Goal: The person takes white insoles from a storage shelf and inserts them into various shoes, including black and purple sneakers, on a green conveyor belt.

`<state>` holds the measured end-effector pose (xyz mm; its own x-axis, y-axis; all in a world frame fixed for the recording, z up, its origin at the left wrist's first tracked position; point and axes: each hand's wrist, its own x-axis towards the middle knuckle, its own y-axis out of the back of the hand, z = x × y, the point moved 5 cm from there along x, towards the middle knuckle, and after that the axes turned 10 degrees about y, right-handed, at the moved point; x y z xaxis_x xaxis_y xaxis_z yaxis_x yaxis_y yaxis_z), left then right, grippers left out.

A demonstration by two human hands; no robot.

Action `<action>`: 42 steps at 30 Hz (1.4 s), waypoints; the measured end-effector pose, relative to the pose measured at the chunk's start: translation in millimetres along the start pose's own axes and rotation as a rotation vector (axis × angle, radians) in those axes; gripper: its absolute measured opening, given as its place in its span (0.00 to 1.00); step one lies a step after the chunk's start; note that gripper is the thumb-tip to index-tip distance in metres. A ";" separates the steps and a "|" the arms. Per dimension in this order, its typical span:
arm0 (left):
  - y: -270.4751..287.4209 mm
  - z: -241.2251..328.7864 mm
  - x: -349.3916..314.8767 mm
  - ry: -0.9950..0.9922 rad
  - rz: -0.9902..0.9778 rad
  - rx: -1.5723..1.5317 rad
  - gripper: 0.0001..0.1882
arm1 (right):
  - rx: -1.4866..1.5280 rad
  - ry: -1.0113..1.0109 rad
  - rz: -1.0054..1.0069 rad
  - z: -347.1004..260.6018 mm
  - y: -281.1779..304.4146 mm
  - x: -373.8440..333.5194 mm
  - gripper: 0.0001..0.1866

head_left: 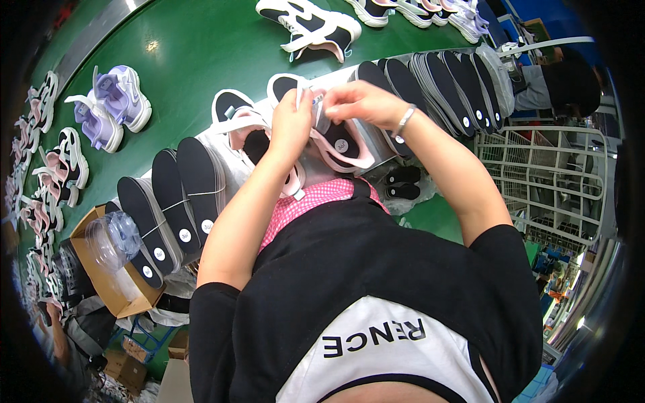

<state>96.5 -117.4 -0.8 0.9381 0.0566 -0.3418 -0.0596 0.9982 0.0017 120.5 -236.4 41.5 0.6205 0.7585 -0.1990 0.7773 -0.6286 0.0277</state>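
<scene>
A white, black and pink sneaker (359,153) stands in front of me with its opening toward me. A black insole with a round white sticker (341,145) lies inside it. My left hand (294,122) is closed on the upper part of this sneaker, by its tongue. Just to the right, my right hand (369,105) is curled in a pinch over the opening; what its fingertips hold is hidden. Between the hands shows a small pale, greyish piece. The mate sneaker (245,127) sits to the left, partly behind my left forearm.
Bundled black insoles (200,178) lie at left, more insole stacks (440,84) at right. A cardboard box (127,285) holds clear plastic pieces. Purple sneakers (117,101) and a black-and-white sneaker (312,30) stand on the green table (195,54). A white wire rack (544,168) is at right.
</scene>
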 end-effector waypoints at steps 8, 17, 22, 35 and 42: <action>2.6 29.3 -71.1 -0.734 0.160 0.482 0.12 | 0.033 0.139 0.457 -16.7 31.8 -71.0 0.06; -4.1 23.6 -36.6 -0.448 0.080 0.465 0.13 | -0.218 0.123 0.461 -10.8 20.7 -77.9 0.06; -3.1 68.7 -66.1 -0.630 0.152 0.377 0.19 | -0.692 0.311 0.473 -47.1 -7.9 -69.3 0.06; 247.0 65.9 -175.8 -0.367 1.332 0.606 0.07 | -1.216 0.095 -0.238 14.2 -51.5 -66.5 0.18; 275.3 37.0 -207.3 -0.252 1.491 1.146 0.21 | -1.193 -0.290 -0.524 39.2 -47.6 -41.0 0.09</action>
<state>-101.7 146.4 105.3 0.3701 0.6607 0.6531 -0.6316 -0.3366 0.6984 53.9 -244.3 10.0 0.2934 0.7056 -0.6451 0.6228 0.3709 0.6889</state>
